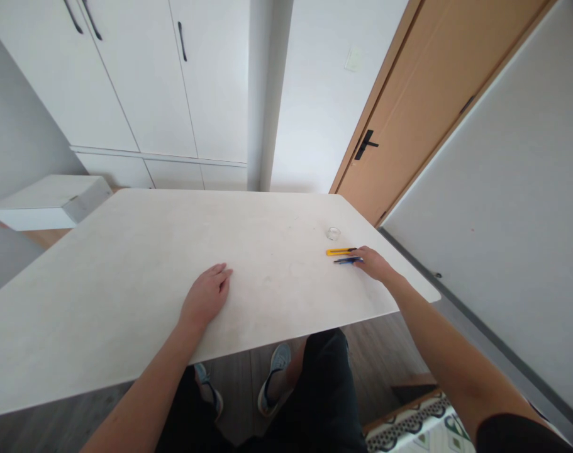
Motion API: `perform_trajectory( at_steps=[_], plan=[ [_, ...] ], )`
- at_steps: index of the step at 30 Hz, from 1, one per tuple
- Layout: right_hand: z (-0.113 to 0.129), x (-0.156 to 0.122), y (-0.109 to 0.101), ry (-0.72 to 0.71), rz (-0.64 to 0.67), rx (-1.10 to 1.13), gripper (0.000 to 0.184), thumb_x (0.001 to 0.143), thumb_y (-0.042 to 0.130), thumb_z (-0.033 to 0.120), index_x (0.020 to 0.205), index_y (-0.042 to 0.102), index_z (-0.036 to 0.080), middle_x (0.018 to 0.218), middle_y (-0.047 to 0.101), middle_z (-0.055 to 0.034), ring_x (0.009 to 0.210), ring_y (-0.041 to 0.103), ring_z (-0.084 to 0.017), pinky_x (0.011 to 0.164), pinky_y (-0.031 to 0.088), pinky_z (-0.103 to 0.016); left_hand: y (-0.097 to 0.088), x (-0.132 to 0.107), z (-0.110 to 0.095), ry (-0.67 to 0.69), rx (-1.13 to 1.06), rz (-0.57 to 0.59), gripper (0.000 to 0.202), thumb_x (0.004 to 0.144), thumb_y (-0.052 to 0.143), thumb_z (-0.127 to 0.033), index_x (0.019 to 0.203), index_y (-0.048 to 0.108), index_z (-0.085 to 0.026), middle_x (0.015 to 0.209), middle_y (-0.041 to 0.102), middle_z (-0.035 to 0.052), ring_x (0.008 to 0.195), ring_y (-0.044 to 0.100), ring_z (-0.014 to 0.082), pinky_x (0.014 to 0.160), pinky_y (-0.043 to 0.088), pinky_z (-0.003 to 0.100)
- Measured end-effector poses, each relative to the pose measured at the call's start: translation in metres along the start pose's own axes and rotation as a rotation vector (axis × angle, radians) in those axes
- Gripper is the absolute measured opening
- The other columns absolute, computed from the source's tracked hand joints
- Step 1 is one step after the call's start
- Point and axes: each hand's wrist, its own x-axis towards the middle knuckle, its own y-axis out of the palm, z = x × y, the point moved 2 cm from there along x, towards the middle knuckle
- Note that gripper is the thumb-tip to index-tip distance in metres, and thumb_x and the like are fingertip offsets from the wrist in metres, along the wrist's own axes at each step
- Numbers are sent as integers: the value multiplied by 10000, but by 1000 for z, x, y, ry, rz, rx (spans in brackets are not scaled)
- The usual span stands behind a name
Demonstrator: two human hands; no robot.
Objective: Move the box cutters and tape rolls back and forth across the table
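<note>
My left hand (207,296) lies on the white table (144,264), left of the middle, palm down with relaxed fingers and nothing held. Near the table's right end, my right hand (373,262) has its fingers and thumb around the end of a slim blue and dark pen (346,260). A yellow utility knife (337,251) lies just beyond the pen; its black end is partly covered by my fingertips. Behind the knife sits a small round clear ring, like a tape roll (333,233).
White cabinets (158,82) with black handles stand past the far edge. A wooden door (409,94) is at the back right, a wall to the right. At the left is a white box-like unit (50,201). A patterned cloth surface (418,421) lies low at the right.
</note>
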Motion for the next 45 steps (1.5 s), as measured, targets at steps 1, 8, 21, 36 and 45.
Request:
perform_trajectory(
  at_steps=[1, 8, 21, 36, 45],
  plan=[
    [5, -1, -2, 0, -18, -2, 354, 821, 641, 112, 1142, 738, 225, 1096, 681, -109, 1040, 651, -232, 956, 487, -344, 0, 0, 0, 0, -2, 0, 445, 959, 375, -310, 1178, 728, -151, 1319, 672, 128, 1253, 609, 253, 1131, 447, 419],
    [120, -2, 7, -186, -55, 160, 260, 955, 577, 292, 1169, 704, 216, 1168, 678, -109, 1073, 649, -226, 973, 487, -368, 3, -1, 2, 3, -5, -10, 447, 961, 372, -321, 1175, 728, -155, 1323, 669, 130, 1252, 611, 256, 1136, 444, 430],
    [242, 1, 74, -249, 33, 107, 740, 974, 396, 665, 1529, 429, 176, 1611, 353, -174, 1494, 286, -304, 1211, 167, -501, -2, -1, -1, -23, -41, -8, 411, 953, 405, -317, 1176, 727, -192, 1330, 668, 105, 1258, 609, 266, 1127, 459, 460],
    [243, 0, 71, -226, 36, 118, 729, 967, 413, 665, 1529, 434, 201, 1613, 356, -158, 1499, 281, -301, 1213, 165, -503, 2, -2, 2, -25, -29, -23, 425, 958, 391, -358, 1167, 730, -209, 1337, 666, 91, 1252, 612, 262, 1122, 464, 462],
    [242, 1, 73, -232, 24, 116, 724, 970, 403, 668, 1516, 450, 194, 1608, 367, -156, 1495, 289, -293, 1216, 162, -485, 1, -2, 2, -2, -16, -6, 451, 969, 373, -346, 1186, 722, -160, 1342, 657, 129, 1254, 608, 268, 1124, 458, 459]
  ],
)
